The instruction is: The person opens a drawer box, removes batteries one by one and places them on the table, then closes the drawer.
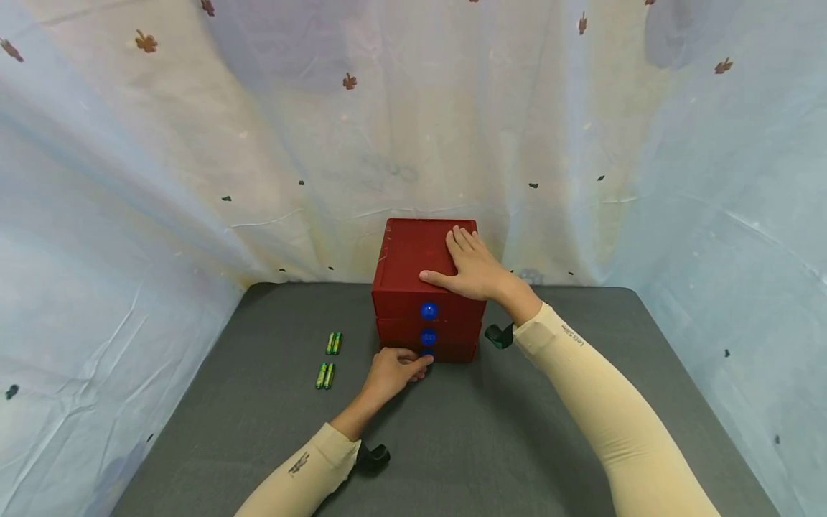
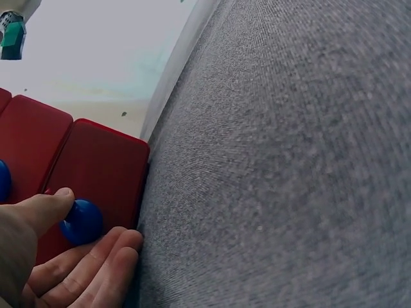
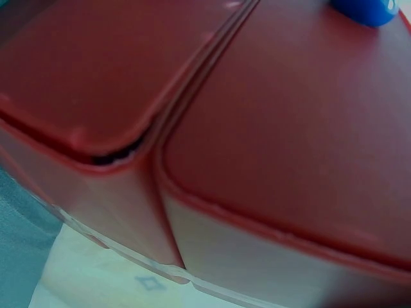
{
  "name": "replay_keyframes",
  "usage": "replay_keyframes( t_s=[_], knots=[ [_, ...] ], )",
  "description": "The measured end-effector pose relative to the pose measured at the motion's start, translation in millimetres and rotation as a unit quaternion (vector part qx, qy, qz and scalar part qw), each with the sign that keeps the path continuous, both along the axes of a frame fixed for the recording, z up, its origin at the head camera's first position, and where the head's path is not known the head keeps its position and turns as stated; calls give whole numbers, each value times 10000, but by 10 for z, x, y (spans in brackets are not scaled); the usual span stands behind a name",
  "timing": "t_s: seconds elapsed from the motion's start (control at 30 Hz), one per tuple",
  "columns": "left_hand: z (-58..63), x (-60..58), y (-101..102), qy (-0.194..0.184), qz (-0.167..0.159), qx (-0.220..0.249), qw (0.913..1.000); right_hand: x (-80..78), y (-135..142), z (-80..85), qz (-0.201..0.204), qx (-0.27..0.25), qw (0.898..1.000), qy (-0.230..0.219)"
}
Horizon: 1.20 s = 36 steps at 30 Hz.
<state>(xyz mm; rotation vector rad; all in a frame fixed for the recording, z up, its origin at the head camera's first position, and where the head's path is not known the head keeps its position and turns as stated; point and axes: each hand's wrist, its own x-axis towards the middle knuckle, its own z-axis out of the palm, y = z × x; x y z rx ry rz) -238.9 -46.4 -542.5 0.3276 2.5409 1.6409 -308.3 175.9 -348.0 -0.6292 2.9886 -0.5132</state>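
Note:
A red drawer box (image 1: 399,305) with three stacked drawers stands at the table's middle; each drawer front has a round blue knob. My left hand (image 1: 390,375) is at the bottom drawer, its thumb and fingers about the lowest blue knob (image 2: 83,222). In the left wrist view the thumb lies on one side of that knob, the fingers on the other. Spread over the right part of the box top is my right hand (image 1: 474,269), fingers straight. The right wrist view shows red drawer fronts (image 3: 289,128) close up, without the hand.
Several green batteries lie in two pairs left of the box, one pair (image 1: 334,343) farther back than the other (image 1: 325,375). The grey table (image 1: 517,431) ends at the back against a pale patterned curtain (image 1: 413,143), which also hangs at both sides.

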Motion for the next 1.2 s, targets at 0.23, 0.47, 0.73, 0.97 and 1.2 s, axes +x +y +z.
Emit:
replay_keyframes(
  t_s=[0.23,0.47,0.73,0.97,1.2],
  knots=[
    [23,28,-3,-40,53,-15,10000,-6,-3,-7,-7,38,10000,-26],
    [38,100,-17,-53,-38,-104,9999,-2,-7,-3,8,44,10000,-53],
    [38,189,-44,-92,-89,-159,9998,-9,5,-16,-5,48,10000,-78],
    [15,275,-75,-112,-165,-136,9997,-6,-1,-18,-2,59,10000,-43],
    [18,350,-91,-107,-170,-143,9997,9,-5,7,9,1,10000,-46]
  ],
)
